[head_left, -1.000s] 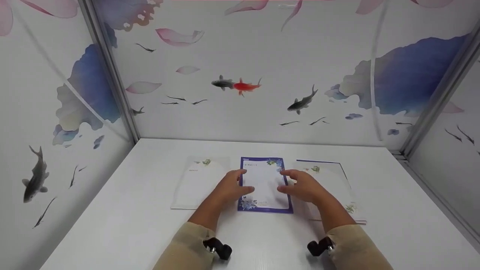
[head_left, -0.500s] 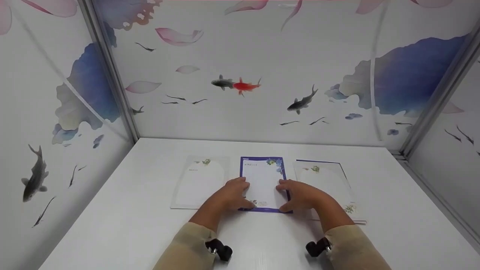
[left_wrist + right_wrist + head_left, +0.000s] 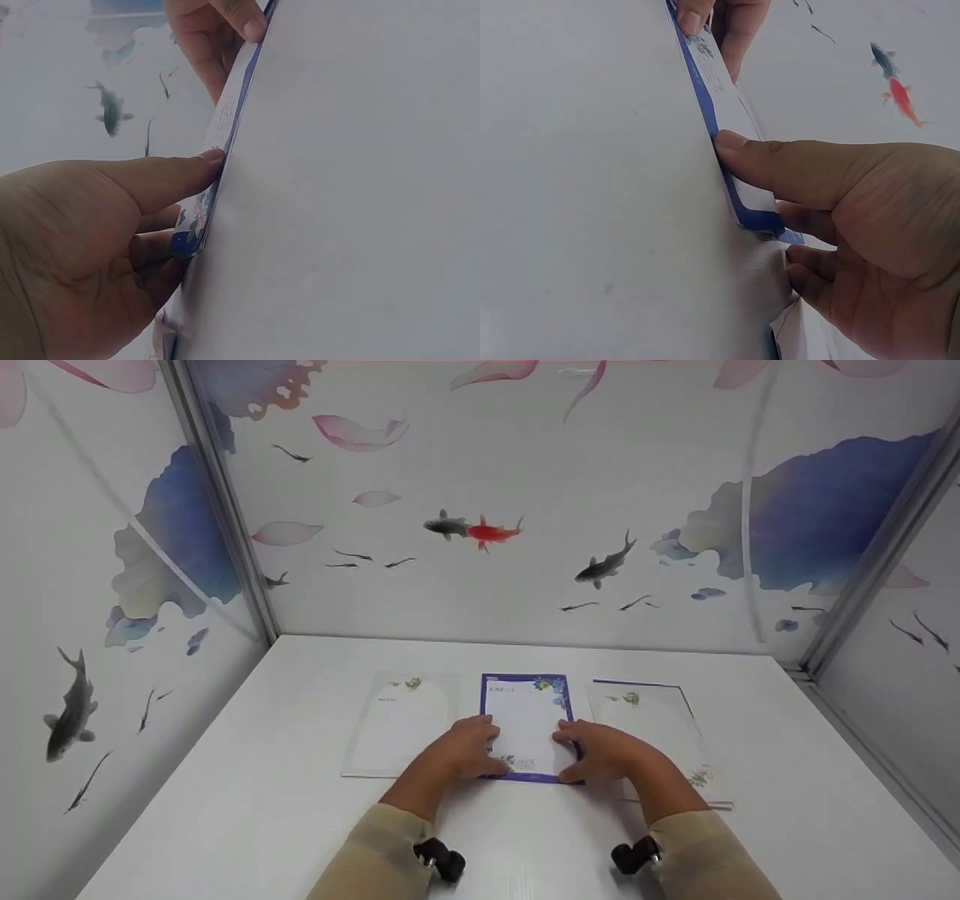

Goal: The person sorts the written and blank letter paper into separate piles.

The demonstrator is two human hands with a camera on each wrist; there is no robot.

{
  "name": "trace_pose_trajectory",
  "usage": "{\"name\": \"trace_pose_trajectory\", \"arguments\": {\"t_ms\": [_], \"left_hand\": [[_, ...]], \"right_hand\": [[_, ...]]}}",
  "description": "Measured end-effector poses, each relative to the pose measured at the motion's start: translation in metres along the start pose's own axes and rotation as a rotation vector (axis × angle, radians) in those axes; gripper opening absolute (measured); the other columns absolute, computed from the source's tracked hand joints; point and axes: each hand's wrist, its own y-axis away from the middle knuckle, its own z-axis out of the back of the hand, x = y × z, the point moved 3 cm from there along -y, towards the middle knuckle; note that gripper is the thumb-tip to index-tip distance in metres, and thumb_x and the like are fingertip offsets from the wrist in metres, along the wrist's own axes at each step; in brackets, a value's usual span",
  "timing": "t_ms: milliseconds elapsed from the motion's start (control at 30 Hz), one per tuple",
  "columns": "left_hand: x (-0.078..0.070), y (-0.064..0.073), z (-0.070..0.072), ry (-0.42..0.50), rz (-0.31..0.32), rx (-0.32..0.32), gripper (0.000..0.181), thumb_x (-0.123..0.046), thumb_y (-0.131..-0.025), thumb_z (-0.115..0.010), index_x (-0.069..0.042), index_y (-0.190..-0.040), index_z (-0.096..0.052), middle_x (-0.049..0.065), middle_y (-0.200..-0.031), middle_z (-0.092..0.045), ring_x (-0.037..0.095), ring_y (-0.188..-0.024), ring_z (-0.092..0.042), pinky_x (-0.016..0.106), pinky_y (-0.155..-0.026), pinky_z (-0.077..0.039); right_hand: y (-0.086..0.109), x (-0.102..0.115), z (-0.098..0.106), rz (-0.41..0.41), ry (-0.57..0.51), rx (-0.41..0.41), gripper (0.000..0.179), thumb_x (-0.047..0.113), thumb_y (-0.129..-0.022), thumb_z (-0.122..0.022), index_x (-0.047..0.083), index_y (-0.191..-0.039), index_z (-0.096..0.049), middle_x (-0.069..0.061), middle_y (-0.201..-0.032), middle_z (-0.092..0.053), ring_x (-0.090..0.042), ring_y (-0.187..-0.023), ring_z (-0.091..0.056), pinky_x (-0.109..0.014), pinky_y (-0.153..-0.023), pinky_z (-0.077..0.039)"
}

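Stationery paper [image 3: 525, 720] with a blue-purple border and printed blue flowers lies flat on the white table, in the middle of the head view. My left hand [image 3: 466, 750] holds its left side near the front corner, thumb [image 3: 176, 176] on the front edge and fingers along the side. The right hand [image 3: 600, 750] mirrors this at the front right corner, its thumb [image 3: 757, 159] on the blue border. In both wrist views the paper's front edge shows close up, with thin layers. Parts of the fingers are hidden behind the paper and palms.
A pale sheet [image 3: 394, 727] with a small floral print lies left of the bordered paper. To the right is a pale stack [image 3: 637, 720] with a dark-blue edge at its back, partly under my right forearm. Printed walls enclose the white table [image 3: 517, 855].
Both hands have come nearer along the bordered paper and lowered onto its front corners, thumbs now at the front edge. Over the last half second they hardly move.
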Motion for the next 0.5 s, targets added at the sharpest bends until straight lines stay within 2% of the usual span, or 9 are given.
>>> {"name": "trace_pose_trajectory", "arguments": {"t_ms": [167, 367, 500], "left_hand": [[-0.002, -0.0001, 0.002, 0.034, 0.015, -0.02, 0.069, -0.037, -0.092, -0.085, -0.014, -0.153, -0.06, 0.004, -0.171, -0.044, 0.031, -0.162, -0.036, 0.051, -0.134, -0.031], [-0.0023, -0.0034, 0.0029, 0.032, 0.014, -0.076, 0.063, -0.035, -0.091, -0.087, -0.014, -0.146, -0.065, 0.007, -0.15, -0.064, 0.028, -0.139, -0.057, 0.048, -0.123, -0.046], [-0.0005, -0.0056, 0.0016, 0.022, 0.021, -0.1, 0.062, -0.036, -0.09, -0.088, -0.016, -0.144, -0.067, 0.006, -0.144, -0.067, 0.026, -0.131, -0.059, 0.047, -0.12, -0.049]], "right_hand": [[-0.0017, 0.0001, 0.0007, 0.001, -0.013, -0.02, 0.062, 0.035, -0.092, -0.085, 0.036, -0.15, -0.063, 0.0, -0.17, -0.046, -0.038, -0.163, -0.033, -0.069, -0.129, -0.027], [-0.0033, 0.0027, 0.0047, -0.008, -0.059, -0.086, 0.047, 0.026, -0.094, -0.083, 0.029, -0.14, -0.072, -0.007, -0.156, -0.062, -0.037, -0.147, -0.053, -0.065, -0.126, -0.037], [-0.0042, 0.0045, 0.0059, -0.023, -0.069, -0.126, 0.042, 0.021, -0.093, -0.085, 0.026, -0.134, -0.076, -0.007, -0.146, -0.069, -0.033, -0.136, -0.06, -0.062, -0.124, -0.042]]}}
